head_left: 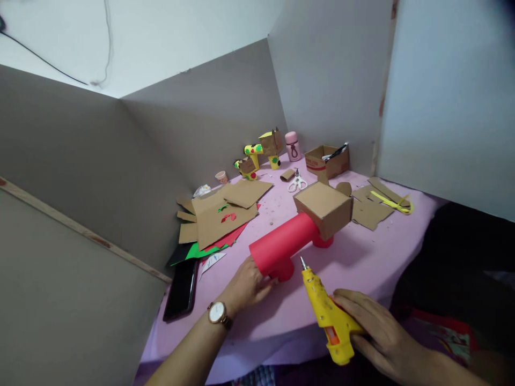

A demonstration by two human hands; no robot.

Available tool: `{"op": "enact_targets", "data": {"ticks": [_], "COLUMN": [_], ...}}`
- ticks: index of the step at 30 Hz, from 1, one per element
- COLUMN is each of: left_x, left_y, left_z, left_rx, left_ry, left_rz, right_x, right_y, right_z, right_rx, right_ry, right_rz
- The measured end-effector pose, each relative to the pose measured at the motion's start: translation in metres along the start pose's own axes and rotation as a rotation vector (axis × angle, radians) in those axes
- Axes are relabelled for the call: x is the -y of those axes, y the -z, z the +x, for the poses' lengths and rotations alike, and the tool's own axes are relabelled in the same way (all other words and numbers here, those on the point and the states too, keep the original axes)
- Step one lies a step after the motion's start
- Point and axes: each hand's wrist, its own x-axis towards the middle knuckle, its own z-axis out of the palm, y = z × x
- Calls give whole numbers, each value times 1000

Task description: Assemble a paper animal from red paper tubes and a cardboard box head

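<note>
my right hand (382,332) grasps yellow glue gun (322,305); left hand (248,284) at red tube's (284,242) end, i can't tell closure.

Can see a pink bottle (293,146) at the back, beside a brown box (338,165). Can also see white scissors (297,179), a little paper cup (221,177) farther left, and a black phone (181,292) near the purple cloth's (370,262) left edge.
</note>
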Motion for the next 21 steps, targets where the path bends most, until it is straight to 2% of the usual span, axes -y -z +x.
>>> {"op": "enact_targets", "data": {"ticks": [21], "left_x": [3], "left_y": [-2], "left_z": [1], "left_rx": [-1], "left_ry": [-20], "left_rz": [13], "right_x": [0], "right_y": [-1], "right_z": [-3], "right_rx": [17], "right_ry": [-3], "right_rz": [-7]}}
